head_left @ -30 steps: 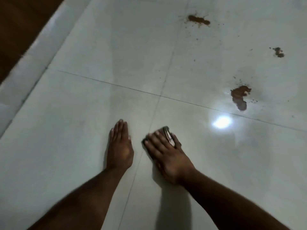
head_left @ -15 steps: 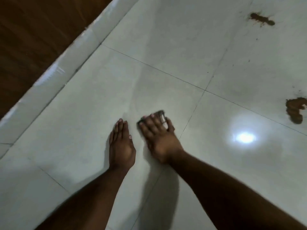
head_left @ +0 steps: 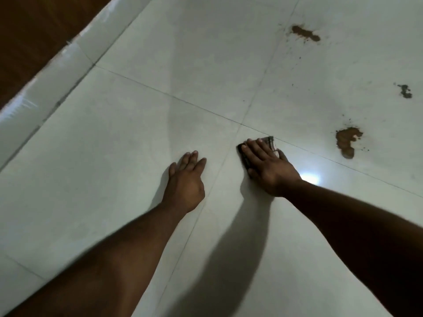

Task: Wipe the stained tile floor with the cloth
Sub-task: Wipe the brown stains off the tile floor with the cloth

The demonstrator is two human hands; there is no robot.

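The cloth (head_left: pixel 269 141) is pressed under the right hand's (head_left: pixel 267 167) straight fingers, the left hand (head_left: pixel 186 181) laid flat; the nearest stain (head_left: pixel 345 141) could be smeared wider.

Head view, steeply down, near floor (head_left: pixel 137 133)

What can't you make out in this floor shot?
Head view:
- Cloth: mostly under the right hand; shape and pattern unclear.
- Floor beneath the cloth: covered, stains there unknown.
- Far-right dark stain: too small to identify.
- Brown surface: cut off by the top-left corner, too dark to identify.
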